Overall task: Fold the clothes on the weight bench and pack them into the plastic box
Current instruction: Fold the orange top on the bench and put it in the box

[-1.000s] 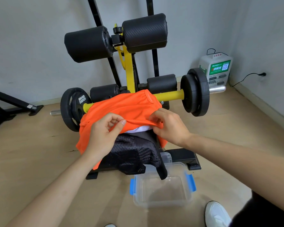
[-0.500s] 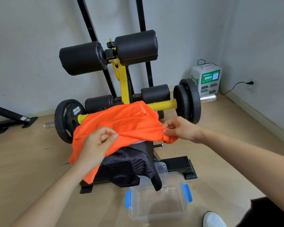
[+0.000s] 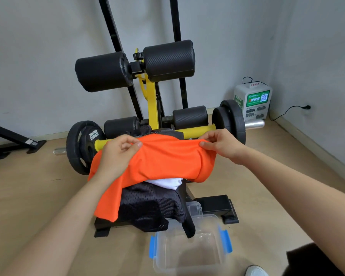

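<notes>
An orange garment (image 3: 163, 162) is spread over the near end of the weight bench (image 3: 151, 100), on top of the other clothes carried by that surface. Its upper edge is pinched at two places. The left hand (image 3: 116, 156) grips a fold of the cloth between thumb and fingers toward the bench's left side. The right hand (image 3: 223, 146) pinches the edge toward the bench's right side. The hands are held well apart, and the cloth is drawn fairly flat between them.

The garment's long axis is laid side to side across the bench, roughly in line with the yellow bar (image 3: 197, 131) behind it. Its left part hangs down past the bench's left edge and points toward the floor. Its right end is rounded over the bench's right edge.

A white garment (image 3: 167, 182) is seen just under the orange one, at the near end of the bench. A black mesh garment (image 3: 151, 208) is draped below that and hangs over the bench's near end. One dark strip of it reaches down into the plastic box (image 3: 189, 255).

The box, clear with blue clips, is set on the floor just in front of the bench, open at the top. No folded clothes are seen inside it.
</notes>
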The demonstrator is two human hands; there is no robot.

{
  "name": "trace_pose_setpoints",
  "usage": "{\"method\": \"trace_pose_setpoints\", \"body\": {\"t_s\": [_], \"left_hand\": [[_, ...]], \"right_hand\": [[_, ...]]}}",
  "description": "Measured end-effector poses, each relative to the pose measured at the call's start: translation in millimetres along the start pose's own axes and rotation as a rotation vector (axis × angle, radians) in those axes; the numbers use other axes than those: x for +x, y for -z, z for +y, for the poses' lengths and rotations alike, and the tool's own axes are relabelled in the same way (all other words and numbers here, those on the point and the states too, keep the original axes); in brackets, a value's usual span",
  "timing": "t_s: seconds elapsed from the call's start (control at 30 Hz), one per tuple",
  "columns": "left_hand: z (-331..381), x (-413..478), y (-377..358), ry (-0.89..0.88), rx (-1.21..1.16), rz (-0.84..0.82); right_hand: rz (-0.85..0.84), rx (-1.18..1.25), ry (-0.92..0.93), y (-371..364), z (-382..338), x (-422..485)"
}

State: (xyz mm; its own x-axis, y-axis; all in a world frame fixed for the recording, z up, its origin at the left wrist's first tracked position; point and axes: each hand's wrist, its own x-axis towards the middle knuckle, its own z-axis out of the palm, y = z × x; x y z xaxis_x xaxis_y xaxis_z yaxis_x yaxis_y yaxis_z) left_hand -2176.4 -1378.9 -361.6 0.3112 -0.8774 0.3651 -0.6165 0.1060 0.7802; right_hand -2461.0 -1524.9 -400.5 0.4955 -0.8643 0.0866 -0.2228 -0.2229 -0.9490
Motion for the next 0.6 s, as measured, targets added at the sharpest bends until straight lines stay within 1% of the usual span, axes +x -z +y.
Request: {"method": "trace_pose_setpoints", "body": {"t_s": [0.1,0.2,0.27,0.33,0.47,0.6], "left_hand": [[-8,30,-6,-0.018,0.055,0.103],[-12,54,-10,-0.02,0.137,0.207],[-14,65,-14,0.002,0.156,0.24],[-22,72,-20,0.037,0.202,0.22],[-38,71,-24,0.083,0.24,0.073],[-37,60,-5,0.023,0.24,-0.001]], "right_hand": [[0.164,-0.083,0.039,-9,6,24],[0.28,-0.171,0.055,-18,10,47],[0.379,-0.233,0.057,-24,8,61],[0.436,-0.276,0.038,-30,9,72],[0.321,-0.368,-0.039,-43,16,78],[0.278,-0.321,0.054,-47,4,72]]}}
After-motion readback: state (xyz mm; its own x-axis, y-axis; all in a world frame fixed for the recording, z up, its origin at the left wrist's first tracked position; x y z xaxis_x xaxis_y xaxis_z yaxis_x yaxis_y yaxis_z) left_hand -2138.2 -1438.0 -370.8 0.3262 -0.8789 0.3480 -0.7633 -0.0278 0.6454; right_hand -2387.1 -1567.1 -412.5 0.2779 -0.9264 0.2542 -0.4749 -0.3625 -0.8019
